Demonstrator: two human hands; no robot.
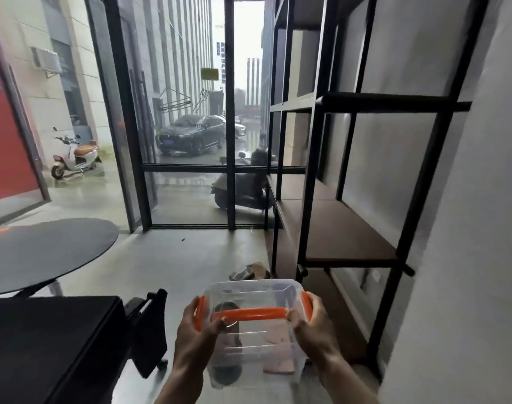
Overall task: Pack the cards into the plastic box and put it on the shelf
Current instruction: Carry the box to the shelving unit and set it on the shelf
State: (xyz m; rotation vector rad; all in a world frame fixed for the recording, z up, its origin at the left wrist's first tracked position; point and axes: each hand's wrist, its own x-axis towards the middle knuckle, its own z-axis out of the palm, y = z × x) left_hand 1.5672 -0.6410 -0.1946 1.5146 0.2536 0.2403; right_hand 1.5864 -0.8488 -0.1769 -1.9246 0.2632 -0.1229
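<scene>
A clear plastic box (253, 345) with an orange handle and orange side clips is held in front of me, low in the view. My left hand (198, 330) grips its left clip and my right hand (314, 328) grips its right clip. Pinkish cards (278, 365) show through the box's wall, at its lower right. The black metal shelf (345, 228) with brown boards stands to the right, its nearest board above and beyond the box.
A round dark table (45, 252) stands at the left, with a black box-like object (45, 345) below it. Some debris (249, 272) lies on the floor near the shelf's foot. Glass doors (190, 141) close off the street ahead. A grey wall runs along the right.
</scene>
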